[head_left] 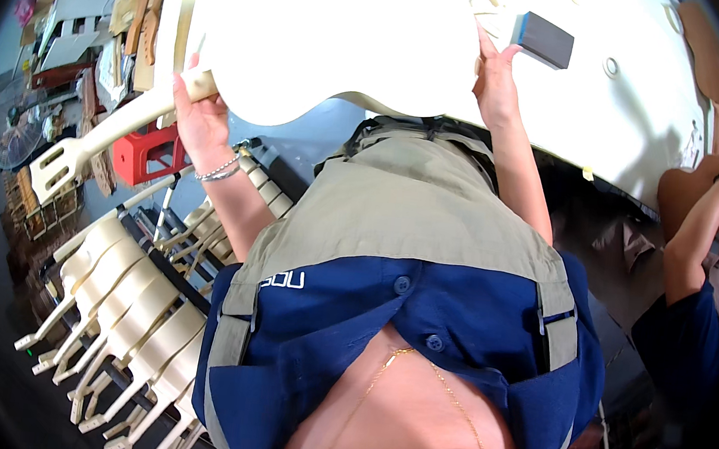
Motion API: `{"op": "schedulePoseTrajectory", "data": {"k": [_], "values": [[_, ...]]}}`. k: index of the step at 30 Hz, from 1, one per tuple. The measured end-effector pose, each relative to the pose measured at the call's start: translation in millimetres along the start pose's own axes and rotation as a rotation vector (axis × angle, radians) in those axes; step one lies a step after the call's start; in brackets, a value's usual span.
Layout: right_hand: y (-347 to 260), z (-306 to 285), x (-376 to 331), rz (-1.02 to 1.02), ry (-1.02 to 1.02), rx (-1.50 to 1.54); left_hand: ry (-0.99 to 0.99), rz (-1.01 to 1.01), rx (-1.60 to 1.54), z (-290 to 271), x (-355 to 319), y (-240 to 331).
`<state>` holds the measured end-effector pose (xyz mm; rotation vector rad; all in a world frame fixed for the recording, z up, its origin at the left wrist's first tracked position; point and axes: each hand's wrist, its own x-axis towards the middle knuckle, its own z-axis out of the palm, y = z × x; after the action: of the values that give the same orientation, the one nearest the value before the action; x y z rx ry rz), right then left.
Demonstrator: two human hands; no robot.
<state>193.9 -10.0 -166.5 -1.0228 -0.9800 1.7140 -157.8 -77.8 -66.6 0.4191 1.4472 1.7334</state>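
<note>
A pale cream guitar body point(284, 109) lies in front of me, its surface washed out by glare. Its neck point(141, 108) points left and ends in a slotted headstock point(55, 167). My left hand point(202, 123) is closed around the neck close to the body, palm up. My right hand point(499, 91) is over the pale surface with index finger stretched and thumb apart; its other fingers are partly hidden. Just beyond its fingertips is a small folded pale piece point(487, 7). Close to the thumb sits a dark grey block with a blue side point(547, 40).
A rack of cream guitars point(124, 288) stands at lower left, near a red plastic stool point(150, 155) and a fan point(17, 135). A small ring point(611, 67) lies on the white table point(638, 121). At far right another person's arm point(698, 227) reaches toward brown guitar bodies point(683, 191).
</note>
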Motion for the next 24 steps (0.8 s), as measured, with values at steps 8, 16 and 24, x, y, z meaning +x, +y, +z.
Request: {"op": "schedulePoseTrajectory", "data": {"k": [8, 16, 24], "values": [[18.6, -1.2, 4.0, -0.034, 0.130, 0.297, -0.154, 0.112, 0.064, 40.9, -22.0, 8.6], [26.8, -12.2, -2.3, -0.060, 0.059, 0.385, -0.243, 0.192, 0.041, 52.8, -29.1, 12.7], [77.2, -100.3, 12.0, 0.009, -0.071, 0.218, -0.485, 0.291, -0.234, 65.4, -16.3, -4.9]]}}
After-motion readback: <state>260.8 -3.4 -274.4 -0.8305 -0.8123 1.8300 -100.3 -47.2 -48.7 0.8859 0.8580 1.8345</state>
